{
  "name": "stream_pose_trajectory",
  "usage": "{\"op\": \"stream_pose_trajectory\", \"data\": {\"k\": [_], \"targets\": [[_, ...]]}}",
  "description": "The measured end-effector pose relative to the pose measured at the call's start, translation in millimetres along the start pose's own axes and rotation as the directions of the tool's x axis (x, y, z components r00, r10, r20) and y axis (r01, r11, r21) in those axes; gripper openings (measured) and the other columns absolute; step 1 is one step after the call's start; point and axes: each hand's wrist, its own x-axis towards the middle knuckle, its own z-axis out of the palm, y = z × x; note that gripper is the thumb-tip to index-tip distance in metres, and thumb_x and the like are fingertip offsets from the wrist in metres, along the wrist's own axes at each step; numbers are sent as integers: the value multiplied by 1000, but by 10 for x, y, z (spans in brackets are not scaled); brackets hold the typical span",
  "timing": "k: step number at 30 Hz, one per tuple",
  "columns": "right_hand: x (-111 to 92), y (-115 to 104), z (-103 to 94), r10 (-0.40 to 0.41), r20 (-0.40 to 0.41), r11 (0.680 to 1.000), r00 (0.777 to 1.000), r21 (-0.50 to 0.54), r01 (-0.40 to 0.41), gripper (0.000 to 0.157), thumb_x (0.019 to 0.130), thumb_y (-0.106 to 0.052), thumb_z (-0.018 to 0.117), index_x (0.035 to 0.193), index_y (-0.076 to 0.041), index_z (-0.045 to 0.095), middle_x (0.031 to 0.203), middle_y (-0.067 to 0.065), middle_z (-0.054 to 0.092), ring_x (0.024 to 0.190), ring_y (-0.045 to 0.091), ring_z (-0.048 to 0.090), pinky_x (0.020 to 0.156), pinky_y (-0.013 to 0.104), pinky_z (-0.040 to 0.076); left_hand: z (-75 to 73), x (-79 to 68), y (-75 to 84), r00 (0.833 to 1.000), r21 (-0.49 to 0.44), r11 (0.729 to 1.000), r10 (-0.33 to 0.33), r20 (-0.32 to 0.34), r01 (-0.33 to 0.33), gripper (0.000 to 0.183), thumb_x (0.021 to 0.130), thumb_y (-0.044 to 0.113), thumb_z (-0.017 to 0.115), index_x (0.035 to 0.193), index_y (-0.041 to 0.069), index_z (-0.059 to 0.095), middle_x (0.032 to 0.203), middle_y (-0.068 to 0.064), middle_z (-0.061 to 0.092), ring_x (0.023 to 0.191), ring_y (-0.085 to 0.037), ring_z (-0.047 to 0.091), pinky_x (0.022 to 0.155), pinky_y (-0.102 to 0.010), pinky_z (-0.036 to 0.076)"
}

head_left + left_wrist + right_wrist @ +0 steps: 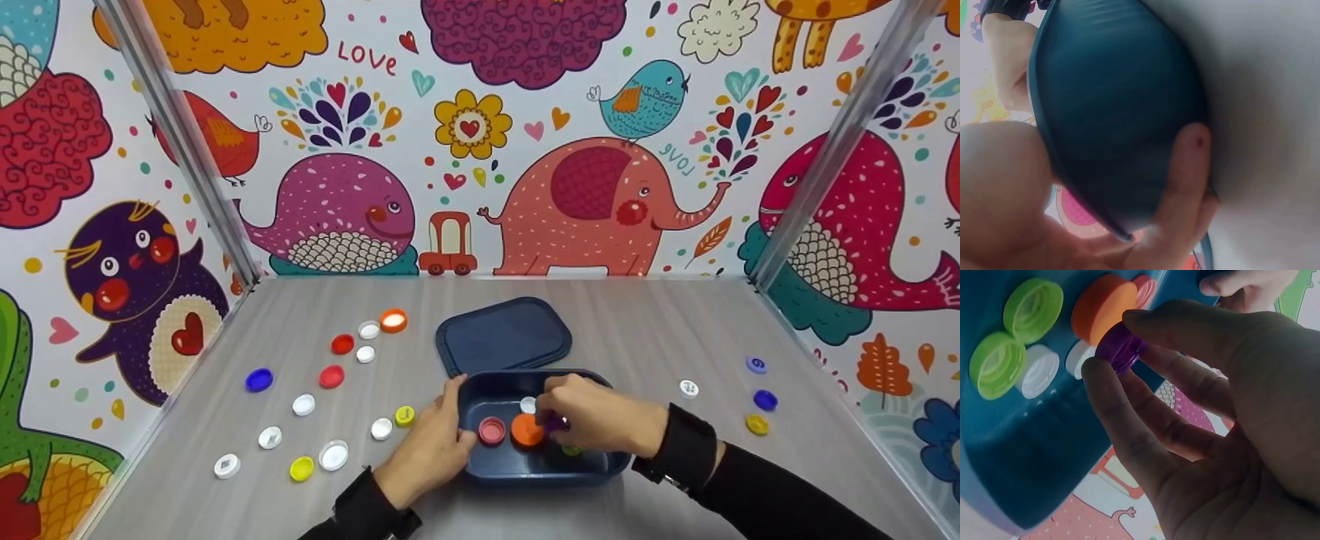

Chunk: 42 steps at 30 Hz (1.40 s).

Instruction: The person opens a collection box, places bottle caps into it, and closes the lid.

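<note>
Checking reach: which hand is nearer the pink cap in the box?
Left. The left hand grips the box just beside the pink cap; the right hand is farther, pinching the purple cap beyond the orange cap.

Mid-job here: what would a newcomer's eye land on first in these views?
Probably the coral elephant printed on the back wall, right of its middle. Next, the dark blue box on the table below, where the right hand pinches a purple cap near a bigger orange cap, and the left hand holds the box's left end. Then the colorful caps scattered across the table's left side.
</note>
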Motion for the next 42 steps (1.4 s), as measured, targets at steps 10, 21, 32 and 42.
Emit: {"op": "stream_pose_trajectory", "data": {"k": [10, 21, 32, 42], "targets": [[-4, -58, 13, 24, 31, 999, 999, 29, -24, 28, 93, 2, 91, 119, -6, 87, 109, 13, 79, 96, 20, 79, 83, 25, 67, 10, -5, -7, 1000, 16, 1000, 19, -16, -19, 84, 96, -1, 71, 173, -3, 38, 163, -38, 63, 149, -48, 67, 126, -66, 53], [-100, -41, 86, 13, -43, 998, 999, 66, -10, 17, 101, -3, 87, 118, -6, 87, 105, 13, 78, 98, 23, 80, 85, 26, 68, 20, -18, -22, 1000, 5, 1000, 28, -3, -28, 84, 97, -2, 71, 173, -5, 36, 160, -40, 64, 145, -46, 70, 123, -66, 55], [-243, 89, -33, 118, -139, 983, 983, 158, -96, 20, 101, -1, 87, 121, -6, 87, 114, 14, 83, 99, 25, 80, 88, 40, 72, -10, 52, 33, 998, 22, 998, 58, -33, -58, 83, 97, -4, 71, 172, -6, 37, 160, -40, 64, 144, -48, 70, 122, -66, 56], [-518, 265, -41, 292, -257, 952, 921, 175, -253, 17, 102, -4, 87, 117, -11, 88, 108, 3, 80, 91, 9, 72, 83, 30, 70, 12, -28, 8, 999, 29, 999, 36, -29, -35, 82, 97, -3, 71, 172, -5, 38, 158, -39, 66, 138, -44, 72, 119, -64, 59]]}}
